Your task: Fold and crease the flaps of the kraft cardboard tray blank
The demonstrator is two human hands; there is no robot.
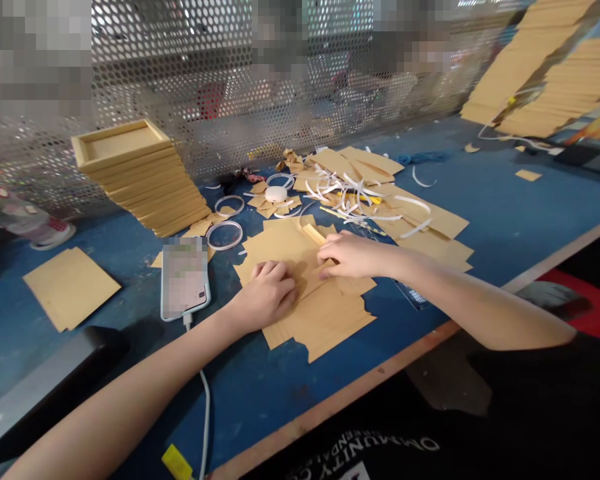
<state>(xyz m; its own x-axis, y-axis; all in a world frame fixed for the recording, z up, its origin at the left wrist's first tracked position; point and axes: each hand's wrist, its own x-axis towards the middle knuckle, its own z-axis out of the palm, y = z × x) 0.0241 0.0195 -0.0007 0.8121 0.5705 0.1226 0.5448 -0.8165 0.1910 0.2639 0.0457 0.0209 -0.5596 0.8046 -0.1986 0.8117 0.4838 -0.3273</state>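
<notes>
A pile of brown kraft card sheets (330, 320) lies in front of me, its edges uneven. My left hand (270, 293) presses down on the top sheet with curled fingers, its fingertips partly hidden. On the right side of the same sheet, my right hand (347, 255) pinches at a raised, folded edge (313, 233) between thumb and fingers. How far the sheet is folded under that hand cannot be made out.
A tall stack of shallow kraft trays (140, 173) leans at the left, near a phone (184, 277) on a cable. White strips (360, 193) litter more card behind the pile. A perforated metal screen (180, 73) borders the blue table (260, 400). A bottle (35, 220) lies far left.
</notes>
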